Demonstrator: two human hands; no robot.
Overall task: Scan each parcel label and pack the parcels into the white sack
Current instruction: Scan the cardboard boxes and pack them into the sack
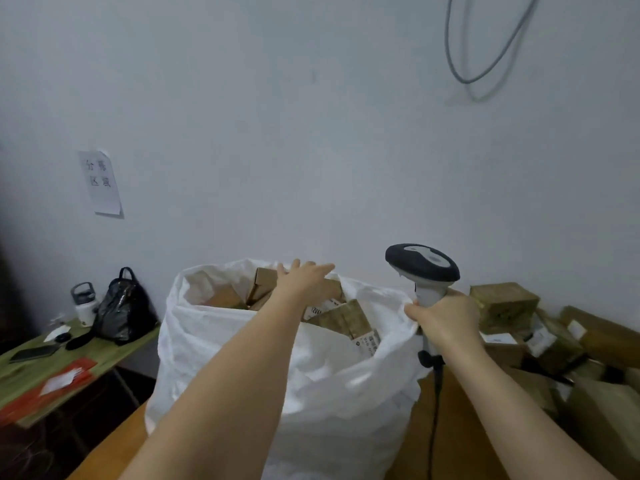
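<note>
White sack [277, 358] stood full to its rim with parcels [343, 318], left hand [306, 277] flat and open on top box, right hand [446, 315] gripped scanner [422, 268] at sack's right edge, more boxes [504, 301] stacked right of sack.

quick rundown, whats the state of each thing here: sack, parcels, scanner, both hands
white sack: upright, mouth open, nearly full of parcels
parcels in the sack: piled to the rim, labels showing
parcels outside the sack: stacked at right, not yet packed
scanner: held upright, head above the sack rim, cord hanging down
left hand: fingers straight, resting on the top parcels
right hand: grips the scanner handle
</note>
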